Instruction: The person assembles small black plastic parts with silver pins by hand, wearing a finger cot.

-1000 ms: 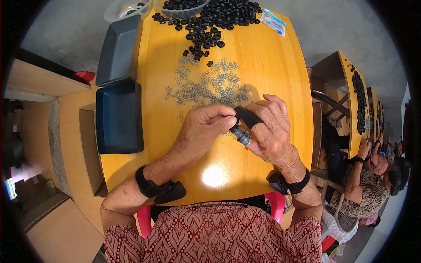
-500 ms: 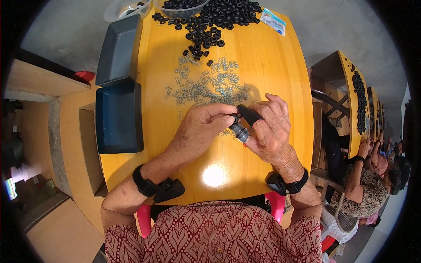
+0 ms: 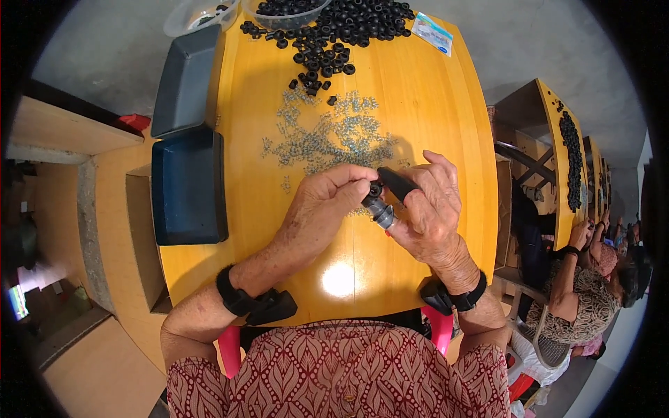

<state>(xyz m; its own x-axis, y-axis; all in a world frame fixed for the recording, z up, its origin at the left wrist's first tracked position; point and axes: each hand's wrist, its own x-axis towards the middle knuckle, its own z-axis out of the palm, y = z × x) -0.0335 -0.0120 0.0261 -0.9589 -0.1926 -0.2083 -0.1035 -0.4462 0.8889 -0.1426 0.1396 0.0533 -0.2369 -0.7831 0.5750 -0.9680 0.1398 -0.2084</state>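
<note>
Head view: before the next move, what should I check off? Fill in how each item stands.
1. Left hand has a grip: ok, thumb and fingers pinch a small black ring.
2. Right hand touches that ring: cannot tell; its dark-covered fingers are right beside it.
3. Metal piece seated in the ring: cannot tell, too small to make out.
4. Loose metal pieces at hand: ok, scattered on the table just beyond both hands.
5. Spare black rings on the table: ok, heaped at the far end.
6. Blue tray open on top: ok, at the table's left edge.
</note>
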